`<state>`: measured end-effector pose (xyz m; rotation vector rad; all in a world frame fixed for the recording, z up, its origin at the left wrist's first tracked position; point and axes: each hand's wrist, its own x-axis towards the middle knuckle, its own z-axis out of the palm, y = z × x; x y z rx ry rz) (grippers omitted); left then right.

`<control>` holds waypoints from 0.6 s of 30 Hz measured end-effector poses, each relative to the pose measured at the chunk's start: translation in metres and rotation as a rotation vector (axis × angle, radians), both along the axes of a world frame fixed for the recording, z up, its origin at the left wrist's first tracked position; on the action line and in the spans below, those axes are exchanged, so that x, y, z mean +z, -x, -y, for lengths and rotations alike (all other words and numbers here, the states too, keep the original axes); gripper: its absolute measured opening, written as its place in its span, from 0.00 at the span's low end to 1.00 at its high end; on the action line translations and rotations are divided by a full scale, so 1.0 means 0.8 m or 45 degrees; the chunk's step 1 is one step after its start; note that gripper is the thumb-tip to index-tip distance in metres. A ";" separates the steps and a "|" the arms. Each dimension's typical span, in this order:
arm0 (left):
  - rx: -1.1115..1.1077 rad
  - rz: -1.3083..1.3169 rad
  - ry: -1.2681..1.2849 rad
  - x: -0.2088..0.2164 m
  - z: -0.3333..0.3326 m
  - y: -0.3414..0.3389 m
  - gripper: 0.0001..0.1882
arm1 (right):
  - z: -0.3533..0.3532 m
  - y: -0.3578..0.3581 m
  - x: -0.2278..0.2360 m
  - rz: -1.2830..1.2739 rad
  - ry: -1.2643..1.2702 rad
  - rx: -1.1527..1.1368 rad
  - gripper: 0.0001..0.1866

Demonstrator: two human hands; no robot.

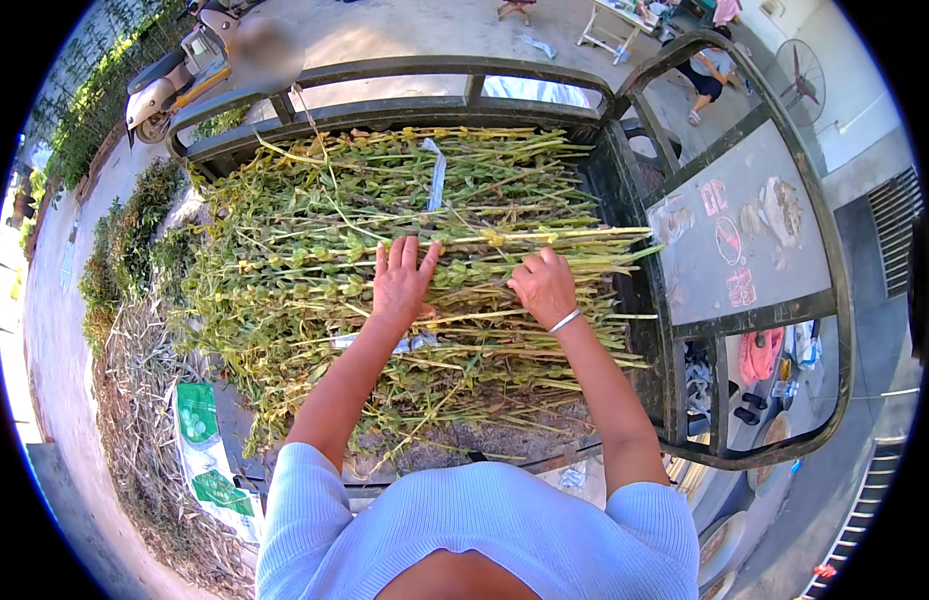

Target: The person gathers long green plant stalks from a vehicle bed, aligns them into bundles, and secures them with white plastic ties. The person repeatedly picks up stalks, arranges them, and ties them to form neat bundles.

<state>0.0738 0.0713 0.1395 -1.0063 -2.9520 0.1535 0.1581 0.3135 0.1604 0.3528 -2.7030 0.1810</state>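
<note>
A thick layer of cut plant stalks with green-yellow pods fills the bed of a dark metal cart. The leafy tops point left and the bare stem ends point right. My left hand lies on the middle of the layer, fingers spread and palm down. To its right, my right hand, with a light bracelet on the wrist, curls its fingers round some stems near their bare ends. Silvery strips lie among the stalks, one beyond my hands and another partly under my left forearm.
Dark rails run along the cart's far side, and a tall framed panel stands at its right end. Dry stalks and a green-white sack lie left. Beyond are a scooter, a seated person and a fan.
</note>
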 end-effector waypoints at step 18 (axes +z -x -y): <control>0.101 0.090 -0.247 -0.003 -0.006 0.041 0.67 | 0.067 0.288 -0.099 1.320 0.846 0.411 0.13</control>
